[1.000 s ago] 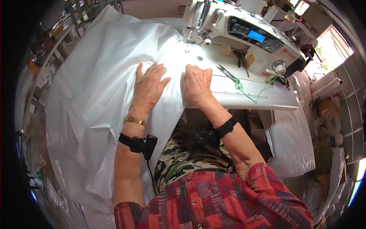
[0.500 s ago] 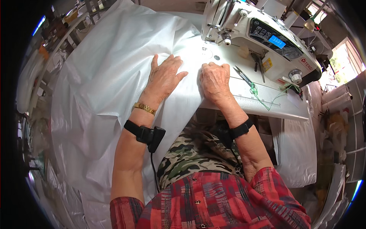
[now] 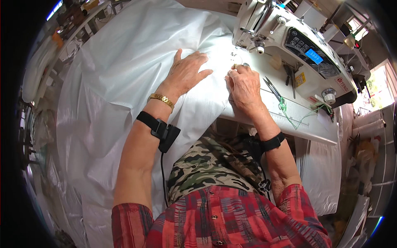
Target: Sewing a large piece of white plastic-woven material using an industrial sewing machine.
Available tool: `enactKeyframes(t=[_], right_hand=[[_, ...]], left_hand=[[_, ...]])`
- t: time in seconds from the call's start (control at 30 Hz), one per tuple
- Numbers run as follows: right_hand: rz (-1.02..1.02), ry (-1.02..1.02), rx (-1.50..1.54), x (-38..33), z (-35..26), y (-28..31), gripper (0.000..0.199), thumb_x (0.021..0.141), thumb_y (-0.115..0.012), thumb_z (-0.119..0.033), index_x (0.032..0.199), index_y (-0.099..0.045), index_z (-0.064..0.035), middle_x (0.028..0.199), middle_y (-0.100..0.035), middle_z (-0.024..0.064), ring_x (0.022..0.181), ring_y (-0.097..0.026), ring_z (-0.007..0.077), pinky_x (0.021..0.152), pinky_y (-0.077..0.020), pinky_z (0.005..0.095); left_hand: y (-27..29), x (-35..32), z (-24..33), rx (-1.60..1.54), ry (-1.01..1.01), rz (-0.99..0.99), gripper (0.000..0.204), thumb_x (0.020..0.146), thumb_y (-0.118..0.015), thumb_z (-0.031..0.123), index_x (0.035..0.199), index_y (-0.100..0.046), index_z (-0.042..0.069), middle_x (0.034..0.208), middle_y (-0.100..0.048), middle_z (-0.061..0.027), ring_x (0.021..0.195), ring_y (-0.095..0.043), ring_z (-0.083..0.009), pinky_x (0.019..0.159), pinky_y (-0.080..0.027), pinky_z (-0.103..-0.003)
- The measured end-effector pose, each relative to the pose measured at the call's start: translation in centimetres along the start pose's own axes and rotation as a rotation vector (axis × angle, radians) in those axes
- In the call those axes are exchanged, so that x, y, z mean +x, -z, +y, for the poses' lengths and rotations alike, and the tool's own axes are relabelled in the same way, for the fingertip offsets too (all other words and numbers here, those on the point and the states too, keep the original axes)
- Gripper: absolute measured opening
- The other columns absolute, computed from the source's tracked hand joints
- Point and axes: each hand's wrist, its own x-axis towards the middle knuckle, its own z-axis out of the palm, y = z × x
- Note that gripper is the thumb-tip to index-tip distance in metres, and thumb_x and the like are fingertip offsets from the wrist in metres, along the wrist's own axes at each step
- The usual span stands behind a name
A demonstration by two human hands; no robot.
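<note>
Head view. The left hand (image 3: 186, 72) lies flat, palm down, on a large sheet of white woven fabric (image 3: 120, 95), its fingers (image 3: 197, 56) spread apart and pointing toward the far right; nothing is gripped. The right hand (image 3: 244, 84) rests just right of it on the same fabric, fingers drawn together with the tips pressed down on the cloth near the needle area (image 3: 236, 56) of a white sewing machine (image 3: 289, 41). The two hands are near each other but not touching.

The fabric covers most of the left and middle of the scene, runs under both hands to the machine head, and falls off the near edge of the desk (image 3: 297, 120) toward the person's lap. A gold bracelet (image 3: 162, 99) and a black wrist strap (image 3: 159, 129) sit on the left forearm; a black band (image 3: 272, 143) circles the right wrist.

On the bare desk right of the right hand lie a pair of scissors (image 3: 272, 89) and loose green thread (image 3: 289, 113). The machine's front panel carries a small blue lit display (image 3: 313, 56).
</note>
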Motion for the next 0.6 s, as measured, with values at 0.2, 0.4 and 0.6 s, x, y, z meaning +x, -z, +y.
enactKeyframes(t=[0.2, 0.4, 0.6], right_hand=[[-0.050, 0.049, -0.021, -0.2, -0.2, 0.5, 0.019, 0.089, -0.060, -0.020, 0.093, -0.069, -0.0039, 0.106, -0.067, 0.0109, 0.100, -0.060, 0.0261, 0.088, -0.0406, 0.0417], [-0.032, 0.115, -0.045, -0.2, 0.4, 0.2, 0.017, 0.088, -0.058, -0.020, 0.087, -0.067, -0.0062, 0.104, -0.068, 0.0098, 0.097, -0.061, 0.0260, 0.089, -0.0398, 0.0419], [-0.046, 0.126, -0.056, 0.1, 0.6, 0.0, 0.015, 0.087, -0.057, -0.018, 0.089, -0.066, -0.0060, 0.103, -0.068, 0.0105, 0.098, -0.061, 0.0262, 0.090, -0.0398, 0.0424]], left_hand=[[-0.7, 0.3, -0.7, 0.028, -0.013, 0.005, 0.043, 0.093, -0.058, 0.036, 0.125, -0.057, 0.008, 0.134, -0.057, -0.0088, 0.129, -0.048, -0.0221, 0.115, -0.018, -0.057], [-1.0, 1.1, -1.1, 0.033, -0.001, -0.010, 0.046, 0.092, -0.057, 0.038, 0.127, -0.057, 0.008, 0.137, -0.055, -0.0092, 0.131, -0.047, -0.0220, 0.116, -0.016, -0.055], [-1.0, 1.9, -1.6, 0.016, 0.003, -0.028, 0.047, 0.091, -0.058, 0.040, 0.128, -0.058, 0.010, 0.137, -0.055, -0.0081, 0.130, -0.047, -0.0211, 0.117, -0.015, -0.053]])
